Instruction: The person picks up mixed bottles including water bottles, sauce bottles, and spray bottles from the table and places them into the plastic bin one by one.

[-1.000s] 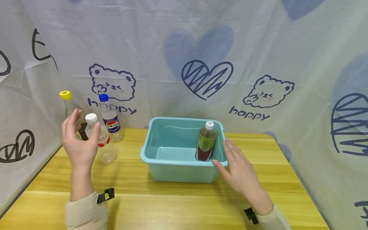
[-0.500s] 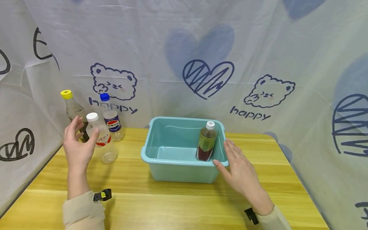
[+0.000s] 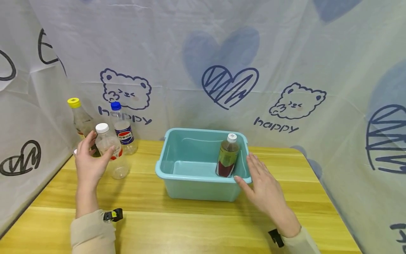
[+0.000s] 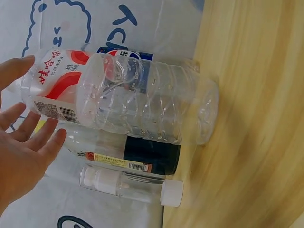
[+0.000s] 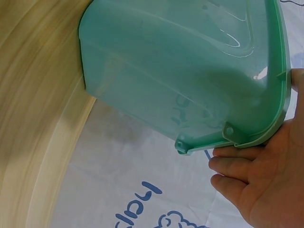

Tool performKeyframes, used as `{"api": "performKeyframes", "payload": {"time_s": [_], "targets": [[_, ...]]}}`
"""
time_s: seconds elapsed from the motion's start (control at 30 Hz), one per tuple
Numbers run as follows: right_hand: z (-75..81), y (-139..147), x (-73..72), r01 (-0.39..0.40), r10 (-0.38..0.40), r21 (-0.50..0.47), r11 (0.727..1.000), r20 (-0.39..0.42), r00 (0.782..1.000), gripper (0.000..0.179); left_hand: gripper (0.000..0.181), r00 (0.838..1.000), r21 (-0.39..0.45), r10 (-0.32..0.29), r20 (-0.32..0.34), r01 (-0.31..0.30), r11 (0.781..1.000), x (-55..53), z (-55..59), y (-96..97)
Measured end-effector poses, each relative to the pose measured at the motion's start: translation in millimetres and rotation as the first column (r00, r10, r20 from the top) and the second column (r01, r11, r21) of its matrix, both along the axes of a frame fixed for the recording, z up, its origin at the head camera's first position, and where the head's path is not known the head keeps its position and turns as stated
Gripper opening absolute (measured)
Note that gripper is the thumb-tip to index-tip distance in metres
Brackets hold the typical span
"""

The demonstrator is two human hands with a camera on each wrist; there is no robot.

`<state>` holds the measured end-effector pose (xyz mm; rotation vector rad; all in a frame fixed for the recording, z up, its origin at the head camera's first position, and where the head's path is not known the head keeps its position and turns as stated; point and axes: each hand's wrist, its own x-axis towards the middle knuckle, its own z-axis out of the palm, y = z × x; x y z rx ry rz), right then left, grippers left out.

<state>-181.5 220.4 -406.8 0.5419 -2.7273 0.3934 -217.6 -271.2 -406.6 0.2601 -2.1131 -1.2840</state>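
White cloth (image 3: pixel 177 46) printed with bears and hearts hangs behind and beside the wooden table (image 3: pixel 190 225). Near its left edge, the left hand (image 3: pixel 90 165) holds thumb and bent fingers well apart around an upright white-capped bottle (image 3: pixel 111 144); whether they touch it, I cannot tell. Close behind are a blue-capped bottle (image 3: pixel 124 134) and a yellow-capped bottle (image 3: pixel 83 120) (its lower part largely hidden by the hand). A small bottle (image 4: pixel 133 185) shows better in the left wrist view. One stretch of wood separates this group from the tub (image 3: pixel 203 190), with a tea bottle (image 3: pixel 227 157) inside, toward the right. Straight-fingered, the right hand (image 3: pixel 266 187) lies against the tub's right rim, grasping nothing. Both sleeves (image 3: pixel 93 233) are cut off below.
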Motion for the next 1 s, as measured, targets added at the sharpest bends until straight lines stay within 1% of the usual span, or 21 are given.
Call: {"api": "performKeyframes", "payload": {"time_s": [0.13, 0.23, 0.33, 0.63, 0.8, 1.0], "targets": [[-0.4, 0.4, -0.2, -0.001, 0.001, -0.005, 1.000, -0.002, 1.000, 0.082, 0.078, 0.999, -0.034, -0.007, 0.048, 0.009, 0.999, -1.3, -1.5, -0.5], [-0.7, 0.8, 0.1, -0.002, 0.002, -0.008, 1.000, -0.006, 1.000, 0.082, 0.077, 0.997, -0.039, -0.014, 0.075, 0.017, 0.999, -1.8, -2.4, 0.2], [-0.6, 0.9, 0.2, -0.005, 0.005, -0.010, 1.000, -0.010, 1.000, 0.082, 0.076, 0.996, -0.036, -0.018, 0.086, 0.021, 0.999, -2.5, -2.2, 1.6], [0.7, 0.3, -0.6, -0.007, 0.007, -0.006, 1.000, -0.017, 1.000, 0.082, 0.075, 0.996, -0.036, -0.022, 0.086, 0.025, 0.999, -3.4, 2.5, 5.4], [0.4, 0.8, -0.7, -0.003, 0.003, -0.006, 1.000, -0.013, 1.000, 0.082, 0.075, 0.995, -0.021, -0.034, 0.089, 0.036, 0.999, -2.2, 6.9, 8.1], [-1.0, 0.3, -0.8, -0.003, 0.003, -0.003, 1.000, -0.013, 1.000, 0.082, 0.075, 0.998, -0.012, -0.029, 0.061, 0.030, 0.999, 1.6, 12.1, 12.0]]}}
